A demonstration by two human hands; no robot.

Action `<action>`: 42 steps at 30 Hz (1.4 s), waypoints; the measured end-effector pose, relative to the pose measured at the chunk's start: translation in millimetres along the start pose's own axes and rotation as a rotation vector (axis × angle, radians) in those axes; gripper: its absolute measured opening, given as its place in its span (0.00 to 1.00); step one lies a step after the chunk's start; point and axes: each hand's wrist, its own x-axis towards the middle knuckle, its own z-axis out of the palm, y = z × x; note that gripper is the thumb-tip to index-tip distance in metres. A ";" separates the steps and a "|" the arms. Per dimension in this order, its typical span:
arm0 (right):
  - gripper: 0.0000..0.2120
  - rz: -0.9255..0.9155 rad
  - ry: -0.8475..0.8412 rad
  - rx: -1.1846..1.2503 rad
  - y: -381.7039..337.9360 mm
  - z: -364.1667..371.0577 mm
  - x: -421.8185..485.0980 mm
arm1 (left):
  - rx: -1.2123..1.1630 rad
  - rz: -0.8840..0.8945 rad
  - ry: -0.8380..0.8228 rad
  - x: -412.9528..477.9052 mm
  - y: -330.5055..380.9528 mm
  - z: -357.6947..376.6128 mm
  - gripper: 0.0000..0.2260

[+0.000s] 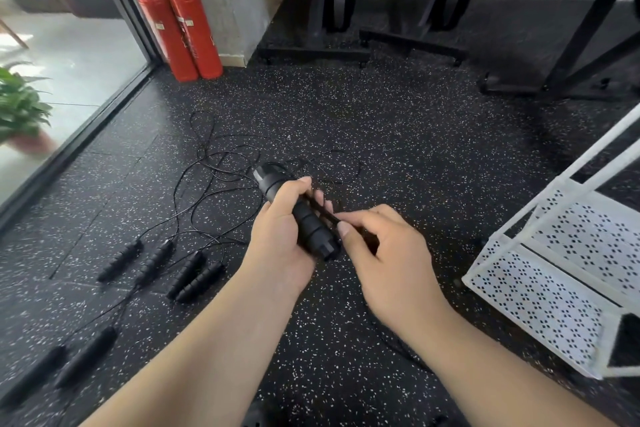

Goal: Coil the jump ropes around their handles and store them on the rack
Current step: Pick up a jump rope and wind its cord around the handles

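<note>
A pair of black ribbed jump-rope handles, held side by side as one bundle, sits above the middle of the speckled black rubber floor, tilted so that one end points up and away and the other end points down toward the person. The left hand is wrapped around the bundle from the left, thumb over the top and fingertips showing on the far side. The right hand is just beside the lower end of the handles, its thumb and forefinger pinched on a thin black cord that runs along the bundle. Beyond the hands, loose loops of thin black rope lie tangled on the floor. To the left, four more black handles lie in a rough row on the floor, cords trailing from their far ends into the tangle. Nearer the lower left corner of the floor lie two further handles, blurred. At the right edge stands a white perforated metal rack, its lower shelves in view. At the far left of the floor two red fire extinguishers stand against a wall by a glass door, with a green potted plant behind the glass. Black exercise-machine frames stand along the far edge.
</note>
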 end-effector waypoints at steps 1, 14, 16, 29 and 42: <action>0.10 -0.014 -0.006 -0.017 -1.8 2.4 -2.9 | -0.003 0.015 0.037 2.6 -0.1 -1.4 0.14; 0.24 -0.115 -0.136 -0.169 1.2 21.7 -22.4 | 0.126 0.056 0.100 -3.4 -11.7 0.7 0.13; 0.26 -0.113 -0.092 -0.159 1.9 21.2 -21.9 | 0.110 -0.008 0.080 -10.0 -15.4 2.9 0.14; 0.20 -0.399 0.167 -0.349 13.3 18.3 -10.9 | 0.115 -0.173 0.047 -26.6 -12.2 14.1 0.20; 0.06 0.149 -0.243 0.064 39.2 -52.9 40.0 | 1.701 0.725 -0.206 -28.4 8.9 -4.6 0.56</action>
